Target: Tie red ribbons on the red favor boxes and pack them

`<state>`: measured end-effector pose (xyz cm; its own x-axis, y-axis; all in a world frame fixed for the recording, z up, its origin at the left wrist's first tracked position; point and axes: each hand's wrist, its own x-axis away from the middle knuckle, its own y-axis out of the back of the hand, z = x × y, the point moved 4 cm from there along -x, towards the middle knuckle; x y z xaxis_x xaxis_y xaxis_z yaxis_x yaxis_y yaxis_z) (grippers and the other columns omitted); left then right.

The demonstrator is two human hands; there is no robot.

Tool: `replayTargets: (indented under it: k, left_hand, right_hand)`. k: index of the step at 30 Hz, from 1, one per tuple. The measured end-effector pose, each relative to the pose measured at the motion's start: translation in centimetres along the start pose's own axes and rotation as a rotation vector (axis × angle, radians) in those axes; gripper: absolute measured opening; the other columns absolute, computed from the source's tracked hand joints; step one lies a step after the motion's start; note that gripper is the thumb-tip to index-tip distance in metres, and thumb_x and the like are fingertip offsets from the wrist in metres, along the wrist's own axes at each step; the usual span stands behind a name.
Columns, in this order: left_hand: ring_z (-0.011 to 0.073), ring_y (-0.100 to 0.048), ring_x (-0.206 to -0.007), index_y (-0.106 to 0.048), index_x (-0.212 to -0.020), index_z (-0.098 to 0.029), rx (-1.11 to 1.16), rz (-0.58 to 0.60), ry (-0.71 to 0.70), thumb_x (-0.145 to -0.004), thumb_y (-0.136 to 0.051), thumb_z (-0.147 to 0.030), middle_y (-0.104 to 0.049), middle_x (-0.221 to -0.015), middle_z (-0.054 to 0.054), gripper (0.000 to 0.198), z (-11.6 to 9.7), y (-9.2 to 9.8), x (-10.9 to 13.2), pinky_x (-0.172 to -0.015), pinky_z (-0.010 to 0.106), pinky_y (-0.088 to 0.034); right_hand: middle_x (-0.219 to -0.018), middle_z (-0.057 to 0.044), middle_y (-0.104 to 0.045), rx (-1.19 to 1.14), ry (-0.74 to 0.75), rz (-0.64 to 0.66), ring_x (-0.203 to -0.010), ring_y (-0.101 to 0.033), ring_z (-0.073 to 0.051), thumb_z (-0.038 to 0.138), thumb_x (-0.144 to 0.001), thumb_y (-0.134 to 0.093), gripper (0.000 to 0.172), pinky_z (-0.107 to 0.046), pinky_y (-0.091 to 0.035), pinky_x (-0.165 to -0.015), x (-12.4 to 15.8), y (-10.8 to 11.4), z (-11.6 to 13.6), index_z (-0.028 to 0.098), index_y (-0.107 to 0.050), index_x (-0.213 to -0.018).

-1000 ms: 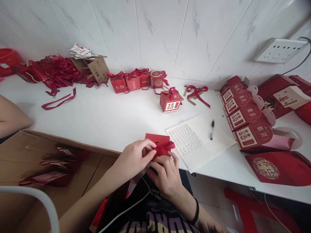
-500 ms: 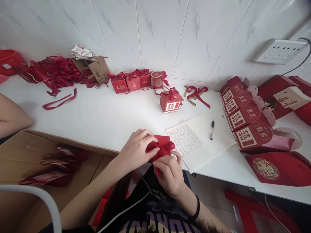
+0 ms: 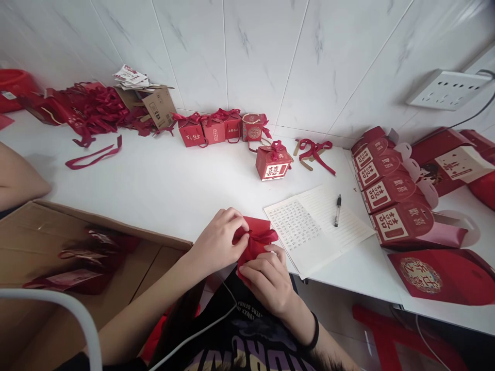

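At the table's front edge sits a small red gift box (image 3: 258, 225), partly covered by my hands. A dark red ribbon (image 3: 266, 237) with a loop lies across its top. My left hand (image 3: 226, 239) pinches the ribbon at its left side between thumb and fingers. Curled over the near side, my right hand (image 3: 268, 278) grips the ribbon's lower part; its fingertips are partly hidden. Behind the hands stands a finished-looking red box (image 3: 273, 161) with a bow on top.
A lined notebook (image 3: 313, 226) with a pen (image 3: 337, 210) lies to the right. Several red boxes (image 3: 390, 221) line the right side. Ribbons (image 3: 96, 111) are heaped at the back left. An open carton (image 3: 69, 221) stands below the table edge; another person's arm (image 3: 19, 178) rests at left.
My right hand has shifted slightly down and left, drawing the ribbon toward me. The left hand stays pinched on the ribbon. The view has tilted slightly.
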<state>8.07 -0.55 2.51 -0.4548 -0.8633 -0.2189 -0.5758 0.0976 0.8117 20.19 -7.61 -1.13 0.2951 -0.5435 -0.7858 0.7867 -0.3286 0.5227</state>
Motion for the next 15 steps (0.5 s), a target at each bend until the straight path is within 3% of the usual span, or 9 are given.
replayTargets:
  k: [7,15]
  left_hand:
    - [0.0183,-0.05,-0.087,-0.054,-0.079,-0.019,-0.022,0.028,-0.023,-0.077,-0.05,-0.011,-0.054,-0.091,0.003,0.01,-0.4,-0.4,0.3,-0.076,0.034,-0.049]
    - [0.0167,-0.049,-0.088,-0.054,-0.077,-0.018,0.046,-0.066,0.025,-0.078,-0.052,-0.01,-0.052,-0.089,0.003,0.008,0.0,-1.2,0.2,-0.078,0.031,-0.048]
  right_hand:
    - [-0.077,-0.001,-0.065,-0.013,0.044,0.055,-0.073,-0.053,-0.014,0.005,-0.087,-0.05,0.016,-0.037,-0.042,-0.081,-0.3,0.1,0.1,0.016,-0.062,-0.09]
    - [-0.077,-0.002,-0.065,-0.039,0.054,0.037,-0.07,-0.053,-0.014,0.004,-0.085,-0.051,0.016,-0.036,-0.042,-0.079,-0.3,-0.1,0.5,0.014,-0.061,-0.092]
